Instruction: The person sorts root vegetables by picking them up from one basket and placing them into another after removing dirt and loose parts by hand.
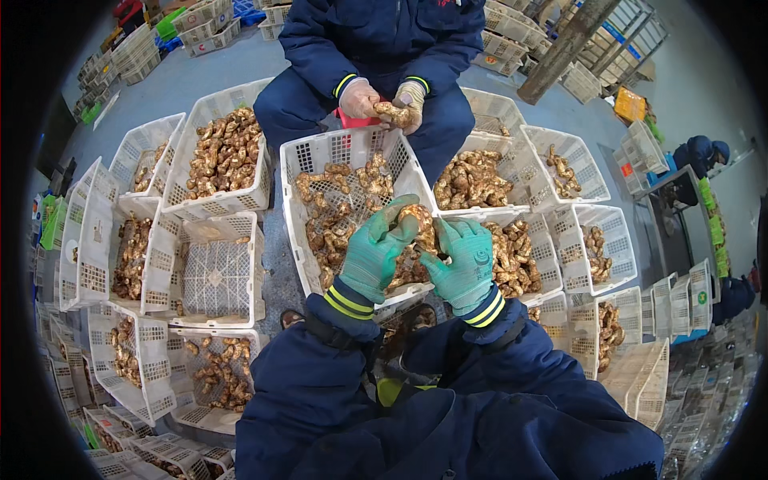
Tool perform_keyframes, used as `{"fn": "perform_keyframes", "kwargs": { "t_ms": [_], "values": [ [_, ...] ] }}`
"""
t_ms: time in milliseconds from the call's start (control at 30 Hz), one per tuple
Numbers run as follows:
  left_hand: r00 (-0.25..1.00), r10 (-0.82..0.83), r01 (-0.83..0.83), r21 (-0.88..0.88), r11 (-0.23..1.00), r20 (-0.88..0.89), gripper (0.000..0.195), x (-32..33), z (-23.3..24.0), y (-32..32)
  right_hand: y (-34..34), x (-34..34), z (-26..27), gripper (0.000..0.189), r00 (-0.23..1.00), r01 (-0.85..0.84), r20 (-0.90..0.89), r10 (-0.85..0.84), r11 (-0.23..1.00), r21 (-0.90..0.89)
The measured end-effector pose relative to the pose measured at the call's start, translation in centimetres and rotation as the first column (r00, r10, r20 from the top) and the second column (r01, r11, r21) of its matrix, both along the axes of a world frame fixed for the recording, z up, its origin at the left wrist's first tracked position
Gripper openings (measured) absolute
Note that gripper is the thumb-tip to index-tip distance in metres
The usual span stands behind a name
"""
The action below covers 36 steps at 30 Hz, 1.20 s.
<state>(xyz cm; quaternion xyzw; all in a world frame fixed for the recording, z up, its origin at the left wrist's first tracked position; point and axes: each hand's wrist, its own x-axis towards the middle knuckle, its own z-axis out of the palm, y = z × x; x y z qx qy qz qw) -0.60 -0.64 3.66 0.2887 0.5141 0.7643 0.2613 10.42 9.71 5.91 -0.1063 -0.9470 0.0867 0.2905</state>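
Note:
In green coated work gloves, both my hands are over the near right part of a white plastic crate (289,204) of brown-and-cream mushrooms. My left hand (380,249) grips the rounded top of one large mushroom (418,222) between thumb and fingers. At the right, my right hand (463,261) has its fingers at the lower part of this mushroom; how firmly they press on it is partly hidden. Loose mushrooms (329,191) lie below on the crate's mesh floor, mostly along its left side and far end.
Across the crate a seated co-worker's gloved hands (384,105) hold another mushroom (393,114). Crates of mushrooms stand at the left (264,180) and right (555,270). One crate (217,279) at the left holds only small bits. A slanting post (567,51) stands at the back right.

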Motion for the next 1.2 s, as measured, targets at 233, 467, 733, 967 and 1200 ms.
{"fn": "perform_keyframes", "kwargs": {
  "t_ms": [233,467,733,967,1200],
  "values": [
    [0.97,-0.176,0.156,0.125,0.98,0.17,0.046,0.0,0.3,-0.2,0.4,-0.1,-0.3,0.048,0.995,-0.072,-0.077,0.056,0.973,-0.222],
    [0.968,-0.051,0.071,-0.072,0.995,0.247,0.035,-1.0,1.2,-1.1,1.4,0.7,-1.2,0.034,0.998,-0.059,-0.041,0.052,0.416,-0.907],
    [0.906,0.047,0.009,-0.129,0.992,0.421,0.022,-2.0,-1.4,-1.5,4.5,0.7,-4.3,0.01,0.917,-0.398,-0.166,0.363,0.803,-0.443],
    [0.614,-0.011,-0.332,-0.271,0.904,-0.789,0.029,-3.4,-9.8,-0.7,4.5,-0.2,-5.9,0.005,0.952,-0.277,-0.206,0.225,0.355,-0.893],
    [0.944,-0.001,0.093,-0.262,0.961,0.331,0.025,-2.4,-4.1,-0.5,4.4,-1.0,-3.9,0.016,0.98,-0.111,-0.034,0.197,0.395,-0.912]
  ]
}}
